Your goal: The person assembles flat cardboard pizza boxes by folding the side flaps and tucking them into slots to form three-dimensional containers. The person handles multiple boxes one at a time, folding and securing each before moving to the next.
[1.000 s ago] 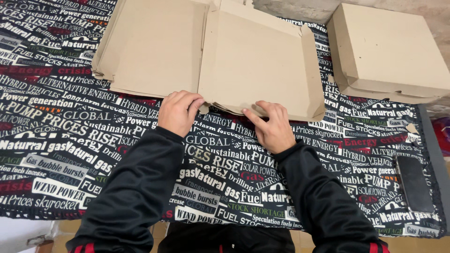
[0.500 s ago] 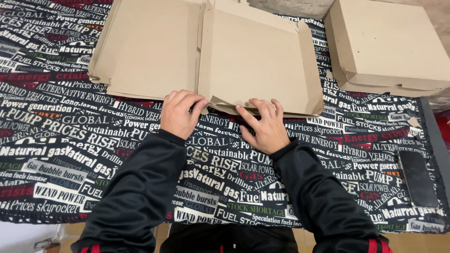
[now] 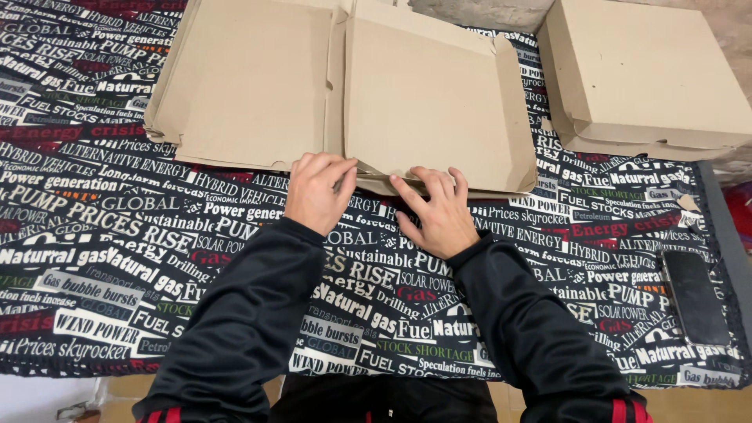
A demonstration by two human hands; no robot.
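A flat brown cardboard box blank (image 3: 337, 86) lies unfolded on the table, its right panel (image 3: 431, 102) slightly raised over a folded flap at the near edge. My left hand (image 3: 317, 192) rests with fingertips on the near edge of the cardboard at the crease between the two panels. My right hand (image 3: 435, 211) has its fingers spread, the tips pressing the folded flap under the right panel's near edge. Both arms wear black sleeves with red stripes.
A folded brown cardboard box (image 3: 642, 74) sits at the back right. A black phone (image 3: 695, 296) lies near the table's right edge. A black tablecloth (image 3: 117, 235) printed with white, red and green words covers the table.
The view has shifted slightly. My right hand's fingers have spread and moved a little along the flap at the near edge; my left hand has stayed at the crease.
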